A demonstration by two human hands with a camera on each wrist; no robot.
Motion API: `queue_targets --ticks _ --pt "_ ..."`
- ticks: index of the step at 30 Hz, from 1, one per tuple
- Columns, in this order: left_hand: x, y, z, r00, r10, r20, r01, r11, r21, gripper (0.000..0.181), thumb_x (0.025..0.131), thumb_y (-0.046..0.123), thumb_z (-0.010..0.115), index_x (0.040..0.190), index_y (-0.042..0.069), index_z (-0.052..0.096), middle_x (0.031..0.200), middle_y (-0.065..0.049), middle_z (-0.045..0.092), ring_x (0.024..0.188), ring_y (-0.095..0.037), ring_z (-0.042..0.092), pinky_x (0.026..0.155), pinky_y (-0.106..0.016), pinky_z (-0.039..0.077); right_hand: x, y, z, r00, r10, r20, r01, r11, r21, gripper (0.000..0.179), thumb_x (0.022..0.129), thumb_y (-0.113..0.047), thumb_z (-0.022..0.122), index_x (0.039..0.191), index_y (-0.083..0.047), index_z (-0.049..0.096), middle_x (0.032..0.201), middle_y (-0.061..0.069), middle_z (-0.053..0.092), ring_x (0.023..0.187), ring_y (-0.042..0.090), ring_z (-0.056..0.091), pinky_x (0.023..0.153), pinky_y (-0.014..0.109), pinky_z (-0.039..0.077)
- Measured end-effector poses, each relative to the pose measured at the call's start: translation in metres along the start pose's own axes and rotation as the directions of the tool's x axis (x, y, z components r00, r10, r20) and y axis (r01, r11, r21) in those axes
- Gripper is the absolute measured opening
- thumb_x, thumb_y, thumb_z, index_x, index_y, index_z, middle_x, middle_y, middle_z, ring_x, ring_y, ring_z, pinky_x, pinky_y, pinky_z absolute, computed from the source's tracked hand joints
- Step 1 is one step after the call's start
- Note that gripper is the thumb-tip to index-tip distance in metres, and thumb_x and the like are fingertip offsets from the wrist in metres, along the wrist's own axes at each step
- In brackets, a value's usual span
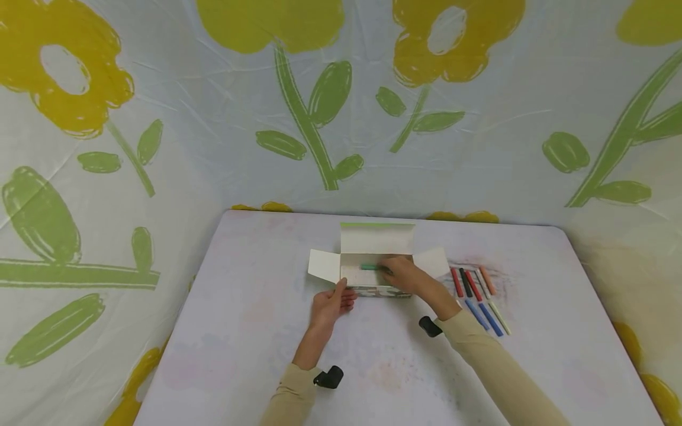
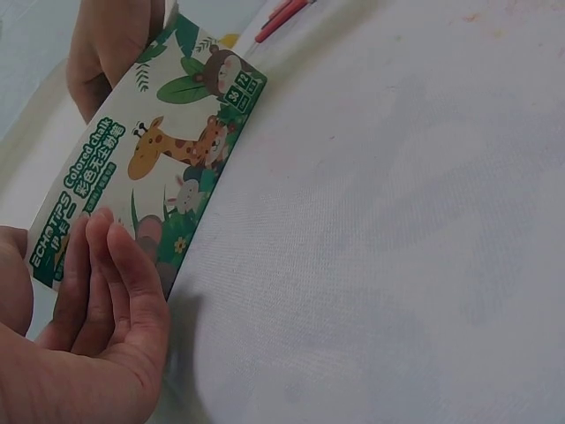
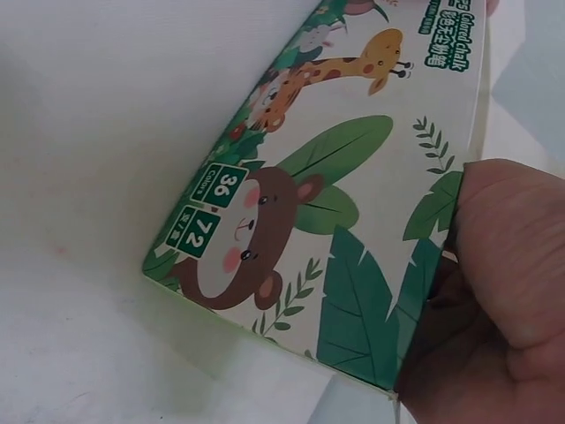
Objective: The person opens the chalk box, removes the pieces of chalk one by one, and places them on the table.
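Observation:
An open cardboard box of colored chalk (image 1: 377, 239) stands on the table, its lid and side flaps folded out. Its printed front, with a giraffe and a bear, fills much of both wrist views. My left hand (image 1: 331, 303) holds the box's near left corner, thumb at the rim and fingers against the printed front (image 2: 172, 159). Inside the box reaches my right hand (image 1: 401, 274), pinching a green chalk stick (image 1: 369, 267) that points left. The right fingertips are partly hidden behind the box wall in the right wrist view.
To the right of the box several chalk sticks lie in two rows, among them an orange stick (image 1: 487, 280), a black stick (image 1: 466, 283) and a blue stick (image 1: 491, 319). Chalk smudges mark the white table (image 1: 240, 319). A flower-printed cloth (image 1: 479, 165) hangs behind.

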State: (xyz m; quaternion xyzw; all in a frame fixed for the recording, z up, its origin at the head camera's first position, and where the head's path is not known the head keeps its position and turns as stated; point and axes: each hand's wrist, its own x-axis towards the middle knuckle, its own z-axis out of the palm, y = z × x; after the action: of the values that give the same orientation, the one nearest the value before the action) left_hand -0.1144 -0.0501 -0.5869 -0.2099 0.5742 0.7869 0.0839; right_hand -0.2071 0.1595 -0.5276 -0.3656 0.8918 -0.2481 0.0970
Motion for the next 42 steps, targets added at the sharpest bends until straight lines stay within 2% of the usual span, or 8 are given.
queue_targets --ticks 9,14,17,23,29,33,37,42 --pt "0.000 -0.001 0.002 1.000 0.000 0.001 0.000 1.000 -0.003 0.052 0.101 0.037 0.068 0.103 -0.015 0.072 0.091 -0.016 0.077 0.071 -0.010 0.068 0.068 -0.022 0.058 0.003 -0.001 -0.001 0.999 0.018 0.045 -0.017 1.000 -0.019 0.017 0.092 0.006 0.070 0.109 0.010 0.068 0.103 0.019 0.071 0.096 0.034 0.068 0.084 0.047 0.056" --pt "0.000 -0.001 0.002 1.000 0.000 0.011 0.000 1.000 -0.012 0.052 0.101 0.037 0.068 0.103 -0.014 0.072 0.090 -0.014 0.076 0.071 -0.009 0.068 0.069 -0.022 0.059 0.008 -0.004 0.000 0.995 0.029 0.096 -0.011 0.982 -0.191 0.008 0.092 0.006 0.070 0.097 0.000 0.068 0.085 0.005 0.064 0.077 0.018 0.057 0.071 0.037 0.051" --pt "0.001 -0.001 0.002 1.000 0.005 0.011 -0.005 1.000 -0.009 0.052 0.101 0.037 0.068 0.102 -0.014 0.073 0.089 -0.014 0.076 0.071 -0.009 0.067 0.068 -0.022 0.059 0.013 -0.006 0.003 0.995 -0.055 0.085 0.084 0.917 -0.389 0.012 0.092 0.004 0.071 0.086 -0.005 0.064 0.075 0.002 0.059 0.067 0.016 0.053 0.062 0.032 0.048" --pt "0.001 -0.003 0.002 1.000 0.005 0.010 -0.005 1.000 -0.017 0.052 0.101 0.037 0.069 0.102 -0.015 0.072 0.090 -0.015 0.076 0.070 -0.009 0.067 0.067 -0.021 0.059 0.022 -0.008 0.010 0.969 -0.212 0.130 0.243 0.691 -0.681 0.012 0.089 -0.002 0.077 0.087 -0.009 0.067 0.076 0.003 0.065 0.063 0.015 0.060 0.057 0.028 0.053" --pt "0.000 -0.002 0.003 1.000 0.009 0.009 -0.008 1.000 -0.019 0.053 0.101 0.037 0.068 0.102 -0.016 0.072 0.091 -0.017 0.076 0.070 -0.010 0.068 0.068 -0.022 0.059 0.027 -0.010 0.010 0.955 -0.210 0.208 0.295 0.630 -0.719 0.016 0.087 -0.004 0.080 0.090 -0.011 0.066 0.079 0.001 0.064 0.064 0.012 0.055 0.059 0.026 0.052" --pt "0.000 -0.002 0.004 1.000 0.005 0.007 -0.005 1.000 -0.017 0.052 0.101 0.037 0.068 0.101 -0.015 0.073 0.090 -0.017 0.076 0.070 -0.010 0.068 0.068 -0.022 0.059 0.024 -0.010 0.008 0.956 -0.237 0.174 0.289 0.649 -0.704 0.013 0.089 -0.003 0.078 0.090 -0.009 0.067 0.079 0.003 0.064 0.062 0.015 0.058 0.056 0.028 0.053" --pt "0.002 -0.002 0.002 1.000 0.013 0.003 -0.013 1.000 -0.010 0.051 0.101 0.037 0.068 0.099 -0.014 0.073 0.088 -0.015 0.076 0.070 -0.010 0.068 0.067 -0.022 0.059 0.020 -0.007 0.005 0.961 -0.259 0.098 0.265 0.752 -0.603 0.012 0.091 0.000 0.074 0.090 -0.007 0.064 0.080 0.005 0.061 0.060 0.016 0.056 0.055 0.030 0.052" --pt "0.002 0.001 -0.001 1.000 0.017 -0.003 -0.017 1.000 0.004 0.053 0.101 0.039 0.068 0.100 -0.014 0.073 0.089 -0.014 0.076 0.071 -0.011 0.068 0.069 -0.023 0.059 0.015 -0.004 -0.001 0.981 -0.180 0.077 0.196 0.875 -0.443 0.014 0.092 -0.003 0.073 0.095 -0.007 0.061 0.081 0.001 0.057 0.067 0.015 0.055 0.061 0.033 0.050"
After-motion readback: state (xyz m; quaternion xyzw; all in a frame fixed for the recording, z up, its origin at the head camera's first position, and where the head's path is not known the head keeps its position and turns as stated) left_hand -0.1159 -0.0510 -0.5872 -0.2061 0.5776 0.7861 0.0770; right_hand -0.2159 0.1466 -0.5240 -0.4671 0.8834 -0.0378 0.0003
